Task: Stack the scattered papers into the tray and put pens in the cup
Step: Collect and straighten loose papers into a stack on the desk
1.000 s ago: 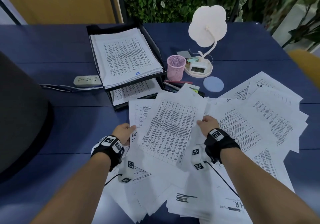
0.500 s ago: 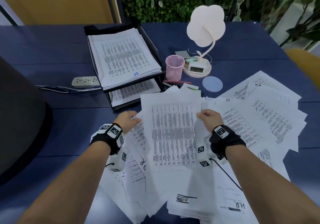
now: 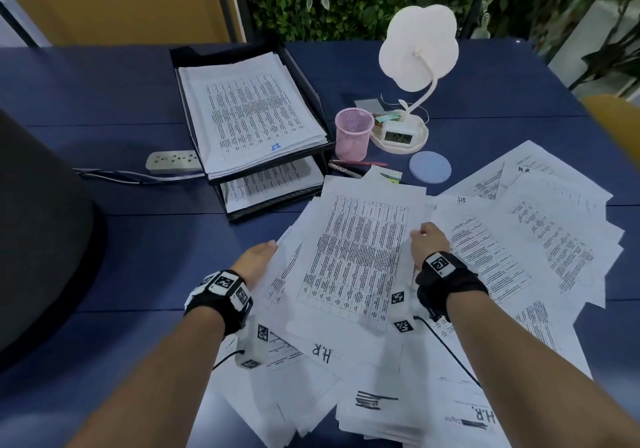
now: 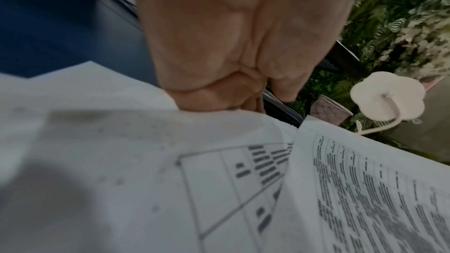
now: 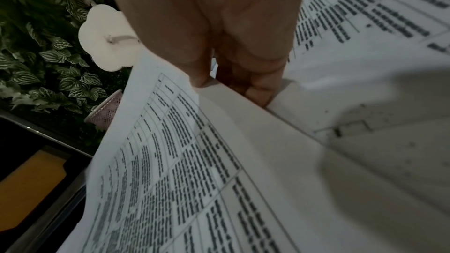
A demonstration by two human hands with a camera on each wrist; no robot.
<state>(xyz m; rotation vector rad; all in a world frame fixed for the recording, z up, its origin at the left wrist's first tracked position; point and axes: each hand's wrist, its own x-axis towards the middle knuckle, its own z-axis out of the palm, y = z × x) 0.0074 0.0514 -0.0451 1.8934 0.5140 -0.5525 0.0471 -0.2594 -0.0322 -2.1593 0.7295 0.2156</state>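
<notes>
Between my hands I hold a bunch of printed papers (image 3: 356, 257) just above the scattered sheets (image 3: 540, 233) on the blue table. My left hand (image 3: 258, 260) grips the bunch's left edge, its fingers tucked under the sheets (image 4: 170, 180). My right hand (image 3: 429, 240) pinches the right edge, thumb on top of the sheet (image 5: 182, 170). The black two-tier tray (image 3: 221, 53) stands beyond, both tiers holding papers. A pink mesh cup (image 3: 353, 132) stands right of the tray. Pens (image 3: 356, 163) lie just in front of the cup.
A flower-shaped white lamp (image 3: 417, 49) with a small clock (image 3: 398, 134) stands behind the cup. A blue round coaster (image 3: 429, 167) and sticky notes (image 3: 389, 174) lie nearby. A power strip (image 3: 173, 162) lies left of the tray. A large dark object (image 3: 41, 222) fills the left.
Both hands have pulled the sheets together and turned the top sheet, first straight and now tilted slightly to the right. The left hand has slid lower along the left edge.
</notes>
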